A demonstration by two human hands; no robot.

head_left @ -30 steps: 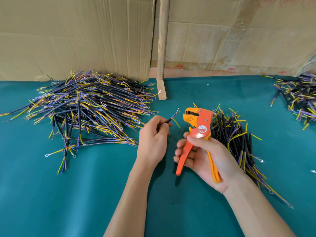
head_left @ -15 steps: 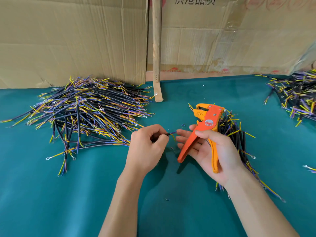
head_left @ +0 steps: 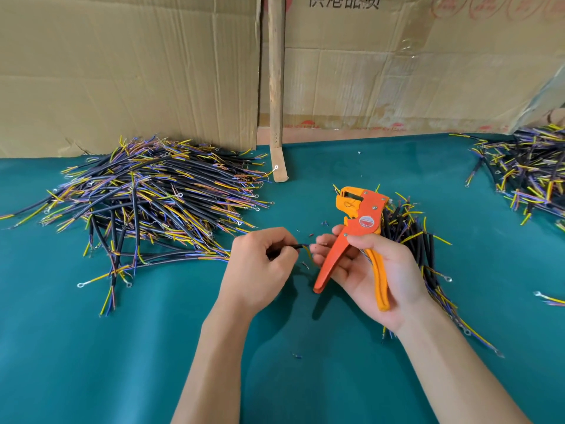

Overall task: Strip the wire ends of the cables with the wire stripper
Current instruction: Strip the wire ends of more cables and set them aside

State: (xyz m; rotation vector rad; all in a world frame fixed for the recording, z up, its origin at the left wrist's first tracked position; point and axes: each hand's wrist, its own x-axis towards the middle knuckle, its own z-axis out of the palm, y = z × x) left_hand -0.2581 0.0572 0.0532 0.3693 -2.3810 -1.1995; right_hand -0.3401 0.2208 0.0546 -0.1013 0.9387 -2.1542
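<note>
The left hand (head_left: 260,264) pinches 1 black sheathed cable (head_left: 298,246), its end pointing right toward the orange plastic wire stripper (head_left: 359,237) gripped in the right hand (head_left: 376,270).

The wire stripper (head_left: 360,221) is orange with one yellow-orange handle and a round red-and-silver label. The cables (head_left: 146,203) are black-sheathed with yellow, blue and purple wire ends. The table cover (head_left: 91,347) is plain teal. The cardboard (head_left: 122,71) is tan.

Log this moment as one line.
left hand: pinches cable | right hand: holds stripper, fingertips at cable's wire ends | cable not in stripper | piles: left, behind stripper, far right
</note>
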